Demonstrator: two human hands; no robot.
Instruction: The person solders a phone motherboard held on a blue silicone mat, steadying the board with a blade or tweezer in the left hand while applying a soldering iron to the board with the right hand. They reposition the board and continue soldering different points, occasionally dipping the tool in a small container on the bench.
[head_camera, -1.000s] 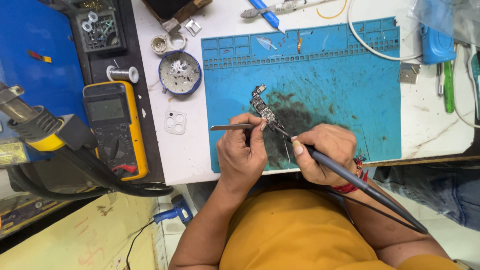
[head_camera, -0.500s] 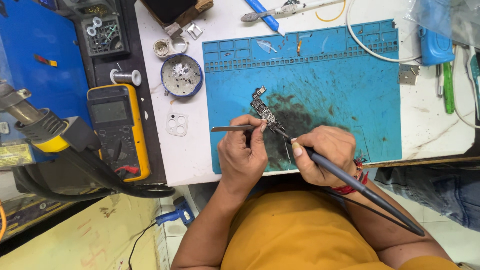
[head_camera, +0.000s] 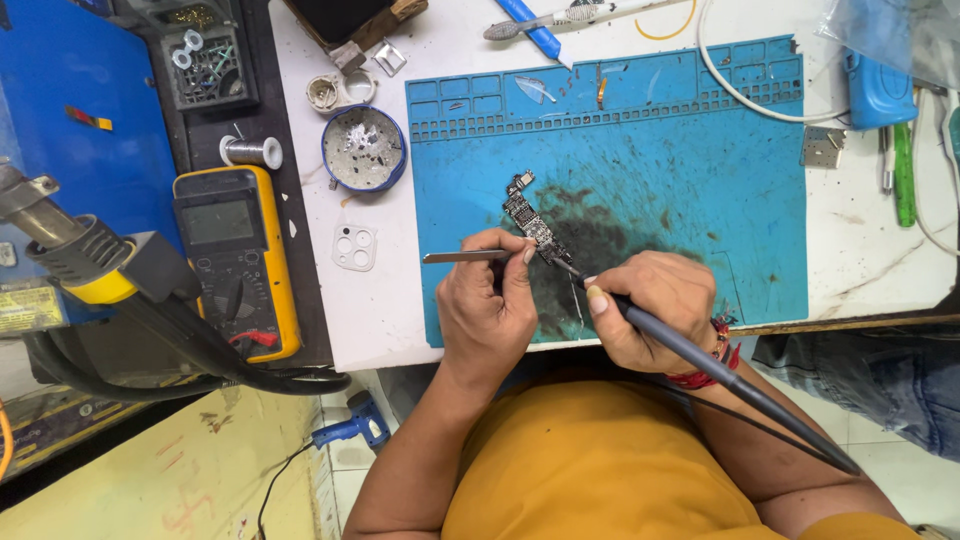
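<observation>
While a narrow circuit board (head_camera: 530, 218) lies slantwise on the stained blue work mat (head_camera: 700, 200), a person in an orange shirt works on its near end with both hands. Left hand (head_camera: 487, 305) is clenched around metal tweezers (head_camera: 462, 257), thumb and fingers pinching them so the tips point toward the board's lower end. Right hand (head_camera: 655, 305) has its grip closed on a dark soldering iron (head_camera: 720, 370), held like a pen, its tip touching or just beside the board's near end; from this angle it is not clear which. A red thread band (head_camera: 705, 365) circles the right wrist, and the iron's handle and cable run back past the forearm.

On the white desk (head_camera: 380, 320) left of the mat sit a round blue-rimmed dish (head_camera: 365, 148) of grey residue, a small white camera-lens frame (head_camera: 354, 247) and a spool of solder wire (head_camera: 252, 152). A yellow multimeter (head_camera: 237, 262) rests farther left, beside a hot-air nozzle (head_camera: 70, 245) with a yellow collar. Beyond the mat's far edge lie a blue-handled tool (head_camera: 530, 25) and a white cable (head_camera: 740, 95).
</observation>
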